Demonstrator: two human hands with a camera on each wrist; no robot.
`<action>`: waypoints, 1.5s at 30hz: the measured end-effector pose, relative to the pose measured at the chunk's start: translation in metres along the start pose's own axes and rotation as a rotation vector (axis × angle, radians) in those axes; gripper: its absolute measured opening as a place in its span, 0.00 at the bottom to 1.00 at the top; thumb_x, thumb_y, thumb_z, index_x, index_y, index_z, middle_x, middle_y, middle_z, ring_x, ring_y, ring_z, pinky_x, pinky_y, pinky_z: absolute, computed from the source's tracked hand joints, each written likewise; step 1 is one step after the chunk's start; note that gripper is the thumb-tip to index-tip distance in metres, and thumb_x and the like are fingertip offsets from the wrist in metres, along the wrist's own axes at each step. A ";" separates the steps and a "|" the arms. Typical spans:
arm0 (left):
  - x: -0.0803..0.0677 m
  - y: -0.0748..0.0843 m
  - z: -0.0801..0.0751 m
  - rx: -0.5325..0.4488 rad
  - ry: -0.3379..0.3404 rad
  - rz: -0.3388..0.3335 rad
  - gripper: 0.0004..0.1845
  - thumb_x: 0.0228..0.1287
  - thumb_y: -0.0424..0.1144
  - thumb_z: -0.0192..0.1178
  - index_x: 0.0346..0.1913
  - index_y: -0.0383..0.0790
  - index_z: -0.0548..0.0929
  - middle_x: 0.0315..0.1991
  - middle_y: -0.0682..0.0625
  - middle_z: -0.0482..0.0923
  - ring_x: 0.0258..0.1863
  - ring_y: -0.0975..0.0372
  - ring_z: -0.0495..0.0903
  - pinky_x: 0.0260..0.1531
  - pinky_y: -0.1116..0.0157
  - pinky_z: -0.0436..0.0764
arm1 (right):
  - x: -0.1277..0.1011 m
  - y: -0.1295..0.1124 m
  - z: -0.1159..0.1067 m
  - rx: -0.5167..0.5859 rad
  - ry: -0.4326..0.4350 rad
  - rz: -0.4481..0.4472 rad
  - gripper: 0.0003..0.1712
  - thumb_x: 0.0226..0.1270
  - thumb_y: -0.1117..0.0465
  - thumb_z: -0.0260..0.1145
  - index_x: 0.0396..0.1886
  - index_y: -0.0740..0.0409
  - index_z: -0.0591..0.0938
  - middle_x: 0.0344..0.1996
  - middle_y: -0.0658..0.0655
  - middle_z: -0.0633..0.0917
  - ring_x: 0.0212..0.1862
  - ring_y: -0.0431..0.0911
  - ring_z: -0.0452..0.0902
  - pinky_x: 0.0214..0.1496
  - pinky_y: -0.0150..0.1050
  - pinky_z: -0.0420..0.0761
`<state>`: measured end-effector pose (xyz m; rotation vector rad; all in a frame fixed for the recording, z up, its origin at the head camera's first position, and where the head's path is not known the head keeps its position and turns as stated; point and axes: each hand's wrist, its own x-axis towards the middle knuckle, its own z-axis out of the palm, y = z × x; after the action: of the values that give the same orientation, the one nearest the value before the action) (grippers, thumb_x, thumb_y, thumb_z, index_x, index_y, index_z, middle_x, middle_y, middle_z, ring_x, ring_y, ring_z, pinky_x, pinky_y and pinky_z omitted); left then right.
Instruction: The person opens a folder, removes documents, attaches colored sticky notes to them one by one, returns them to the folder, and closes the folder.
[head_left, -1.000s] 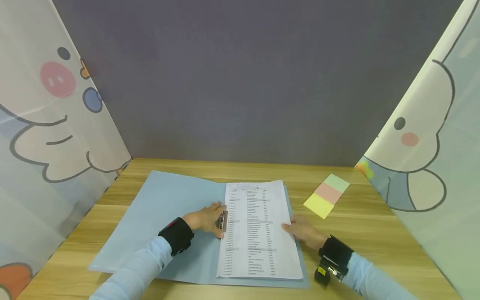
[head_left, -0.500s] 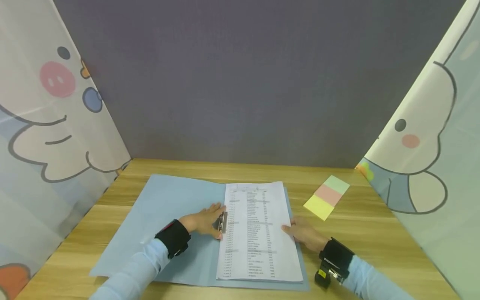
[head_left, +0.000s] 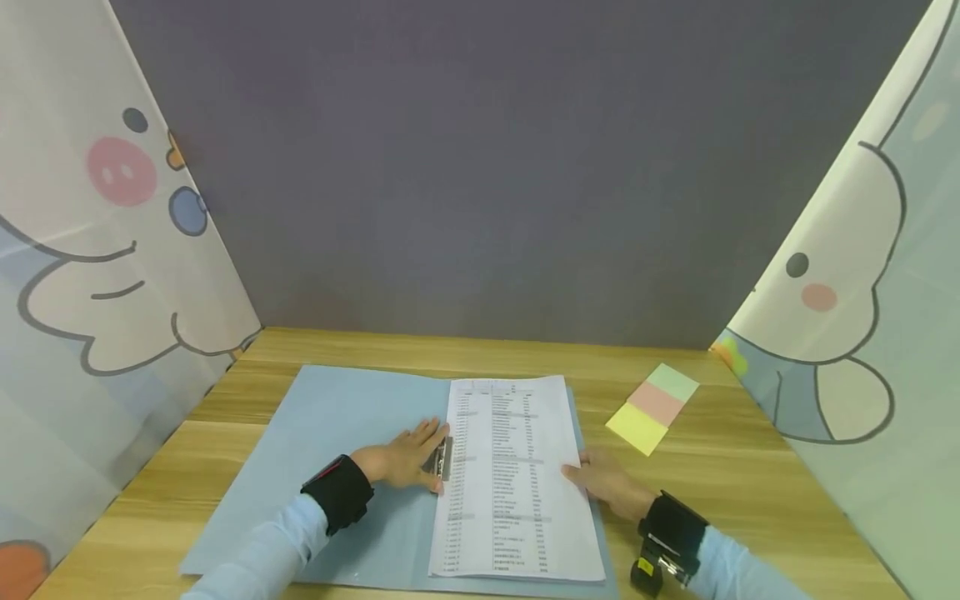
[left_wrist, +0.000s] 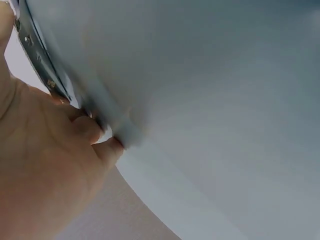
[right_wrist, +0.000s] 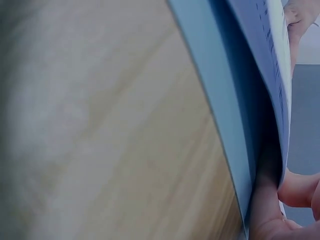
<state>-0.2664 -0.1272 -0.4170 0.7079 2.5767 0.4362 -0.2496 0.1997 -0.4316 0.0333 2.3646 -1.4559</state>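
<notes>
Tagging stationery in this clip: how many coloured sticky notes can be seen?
3, right of the folder: yellow note nearest, pink note in the middle, green note farthest. Any underneath would be hidden.

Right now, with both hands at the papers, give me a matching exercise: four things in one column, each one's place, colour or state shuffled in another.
Things
1. Left hand
2. Right hand
3. Folder
4. Paper squares

Places, colours or states
A. Open beneath the printed sheets
B. Green, pink and yellow
C. Pinching an edge of the sheets
D. At the metal clip

Pairs: 1-D, 2-C, 3-A, 4-B
</notes>
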 end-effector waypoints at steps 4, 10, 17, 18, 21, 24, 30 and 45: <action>0.001 -0.002 -0.005 -0.078 -0.033 -0.030 0.50 0.55 0.56 0.59 0.71 0.36 0.44 0.72 0.37 0.37 0.71 0.45 0.38 0.67 0.46 0.47 | 0.000 -0.001 0.000 0.014 -0.026 -0.026 0.13 0.66 0.65 0.54 0.44 0.71 0.76 0.26 0.56 0.82 0.25 0.43 0.74 0.28 0.35 0.73; 0.000 -0.006 -0.015 -0.255 -0.047 -0.087 0.51 0.49 0.51 0.66 0.72 0.40 0.49 0.73 0.39 0.38 0.71 0.46 0.38 0.67 0.46 0.46 | 0.002 -0.004 -0.001 0.002 -0.063 -0.040 0.14 0.66 0.64 0.55 0.44 0.70 0.77 0.22 0.53 0.80 0.20 0.40 0.68 0.26 0.32 0.69; 0.000 -0.010 -0.032 -0.297 -0.060 -0.060 0.39 0.56 0.49 0.62 0.69 0.42 0.59 0.71 0.40 0.48 0.71 0.48 0.46 0.66 0.49 0.51 | 0.007 -0.006 -0.008 0.008 -0.064 -0.045 0.15 0.66 0.63 0.55 0.45 0.71 0.76 0.21 0.52 0.78 0.18 0.39 0.63 0.24 0.30 0.66; 0.000 -0.011 -0.033 -0.292 -0.051 -0.040 0.36 0.58 0.49 0.60 0.68 0.42 0.62 0.70 0.40 0.52 0.70 0.48 0.49 0.66 0.48 0.53 | 0.007 -0.006 -0.008 0.011 -0.062 -0.049 0.15 0.66 0.63 0.55 0.45 0.71 0.76 0.22 0.53 0.79 0.19 0.39 0.65 0.25 0.31 0.68; 0.000 -0.019 -0.037 -0.302 -0.002 0.049 0.27 0.61 0.47 0.57 0.62 0.40 0.71 0.64 0.41 0.65 0.65 0.47 0.60 0.61 0.47 0.61 | 0.008 -0.006 -0.008 0.021 -0.059 -0.062 0.14 0.67 0.63 0.55 0.45 0.71 0.76 0.25 0.54 0.81 0.22 0.41 0.71 0.27 0.33 0.71; -0.001 -0.026 -0.039 -0.322 0.063 0.128 0.18 0.65 0.45 0.54 0.51 0.38 0.80 0.50 0.44 0.78 0.51 0.53 0.74 0.49 0.52 0.73 | 0.007 -0.003 -0.008 0.043 -0.077 -0.078 0.15 0.67 0.62 0.54 0.46 0.72 0.75 0.28 0.56 0.83 0.27 0.43 0.76 0.30 0.36 0.75; -0.008 -0.028 -0.039 -0.407 0.106 0.182 0.11 0.60 0.27 0.56 0.45 0.31 0.82 0.44 0.42 0.81 0.40 0.58 0.81 0.39 0.64 0.80 | 0.004 0.002 -0.008 0.089 -0.100 -0.069 0.17 0.68 0.62 0.54 0.47 0.73 0.74 0.29 0.56 0.83 0.27 0.42 0.77 0.31 0.35 0.76; 0.014 -0.007 -0.046 -0.136 0.337 0.111 0.03 0.59 0.35 0.60 0.33 0.42 0.84 0.35 0.52 0.82 0.30 0.63 0.75 0.29 0.66 0.73 | 0.005 0.008 -0.003 0.092 -0.051 -0.065 0.15 0.65 0.63 0.56 0.44 0.72 0.77 0.22 0.52 0.82 0.17 0.38 0.65 0.24 0.31 0.70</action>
<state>-0.3020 -0.1335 -0.3849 0.7879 2.7895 0.8215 -0.2534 0.2056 -0.4390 -0.0562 2.2767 -1.5763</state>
